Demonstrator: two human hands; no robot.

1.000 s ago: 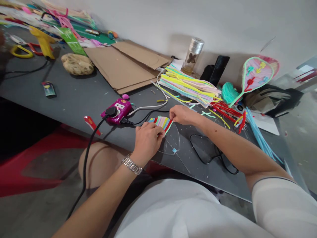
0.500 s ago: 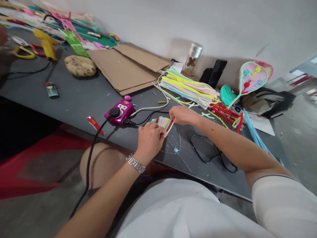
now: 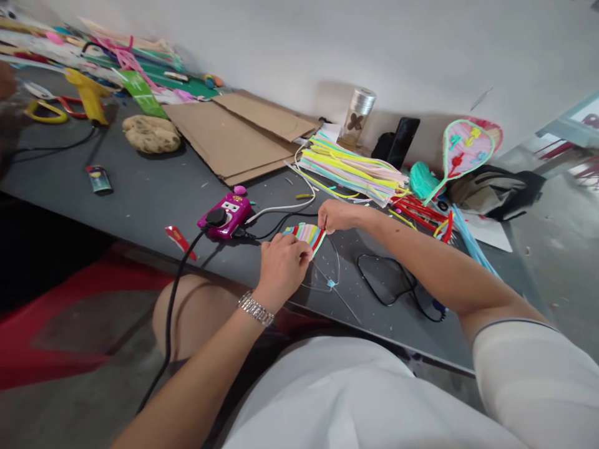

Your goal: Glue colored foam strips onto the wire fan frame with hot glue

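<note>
A small striped panel of pipe cleaners (image 3: 309,234), in red, yellow, pink and blue with a pale green edge, lies between my two hands just above the grey table. My left hand (image 3: 283,265), with a metal-band watch on its wrist, is closed on the panel's near side, thumb and fingers pinched together. At the far right corner, my right hand (image 3: 337,216) pinches the edge; its fingertips are partly hidden. Close to my left fingers, a thin wire loop with a small blue piece (image 3: 331,283) rests on the tabletop.
A purple power socket (image 3: 227,215) with black cables stands left of my hands. Behind are cardboard sheets (image 3: 253,137), a pipe-cleaner bundle (image 3: 350,168) and a glass bottle (image 3: 358,118). A black cord (image 3: 386,302) lies right. A yellow glue gun (image 3: 88,96) stands far left.
The view has shifted slightly. Both hands keep nearly the same grip on the striped panel. Pale green strands seen beyond my right wrist before no longer show.
</note>
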